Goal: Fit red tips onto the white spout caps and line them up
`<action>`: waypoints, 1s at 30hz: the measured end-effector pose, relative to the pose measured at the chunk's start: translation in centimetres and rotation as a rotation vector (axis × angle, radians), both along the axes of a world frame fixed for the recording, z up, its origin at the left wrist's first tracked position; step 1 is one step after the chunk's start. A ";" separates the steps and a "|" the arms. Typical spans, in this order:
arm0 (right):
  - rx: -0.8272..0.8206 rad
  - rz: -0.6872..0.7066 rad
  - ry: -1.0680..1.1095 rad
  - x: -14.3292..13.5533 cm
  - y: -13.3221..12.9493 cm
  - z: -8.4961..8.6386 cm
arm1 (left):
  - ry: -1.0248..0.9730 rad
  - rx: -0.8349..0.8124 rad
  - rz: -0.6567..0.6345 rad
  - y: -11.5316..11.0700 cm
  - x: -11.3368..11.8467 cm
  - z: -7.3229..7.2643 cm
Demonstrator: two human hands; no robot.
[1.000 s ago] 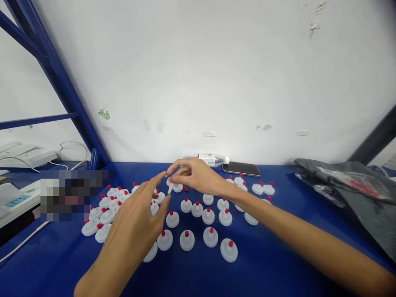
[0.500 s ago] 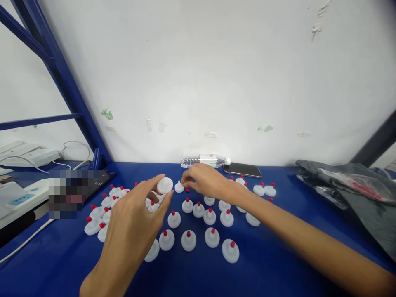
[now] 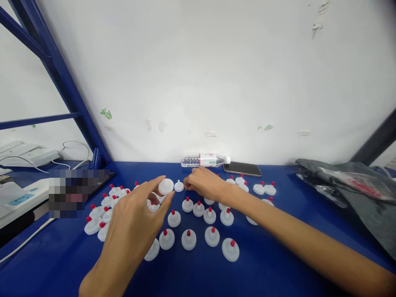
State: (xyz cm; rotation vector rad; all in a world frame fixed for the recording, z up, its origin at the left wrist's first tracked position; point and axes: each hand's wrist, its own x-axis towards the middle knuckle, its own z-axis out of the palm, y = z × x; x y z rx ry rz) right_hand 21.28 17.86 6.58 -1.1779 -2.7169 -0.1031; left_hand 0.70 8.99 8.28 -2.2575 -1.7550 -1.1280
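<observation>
My left hand (image 3: pixel 136 218) pinches a round white plastic cap (image 3: pixel 166 187) between thumb and forefinger, its disc face towards me. Just right of it on the table stands a white nozzle cap (image 3: pixel 178 186) with a bare spout, no red tip on it. My right hand (image 3: pixel 201 181) rests low over the table beside that cap, its fingers curled together; what they hold, if anything, is hidden. Below both hands are several white nozzle caps with red tips, among them one red-tipped cap (image 3: pixel 187 205) and another nearer me (image 3: pixel 188 240).
A clear water bottle (image 3: pixel 207 160) lies against the wall, with a phone (image 3: pixel 243 168) to its right. Grey plastic bags (image 3: pixel 340 189) lie at the right. A power strip (image 3: pixel 27 196) and a dark screen (image 3: pixel 99 183) sit at the left on the blue table (image 3: pixel 266 268).
My right hand has shifted slightly to the right and its fingers have drawn together. The small red piece seen beneath it is now out of sight. My left hand is almost still.
</observation>
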 end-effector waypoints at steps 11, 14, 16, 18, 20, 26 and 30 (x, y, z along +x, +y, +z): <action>-0.260 0.099 0.503 0.8 -1.2 4.2 | -0.004 -0.078 0.012 0.4 0.0 -0.3; -0.393 0.209 0.755 0.1 -2.6 5.8 | -0.006 -0.072 0.009 0.2 0.3 -0.1; -0.459 0.254 0.819 -0.5 -3.4 6.2 | 0.005 -0.085 0.000 0.1 0.4 0.1; -0.496 0.265 0.846 -0.9 -3.8 6.2 | 0.014 -0.110 0.005 -0.1 0.5 0.3; -0.512 0.259 0.856 -1.2 -3.9 6.0 | 0.017 -0.132 0.008 -0.2 0.5 0.5; -0.567 0.294 0.956 -1.4 -3.9 5.5 | -0.008 -0.157 -0.013 -0.4 0.3 0.6; -0.530 0.285 0.950 -1.1 -3.6 5.6 | -0.065 -0.190 -0.037 -0.5 0.7 0.7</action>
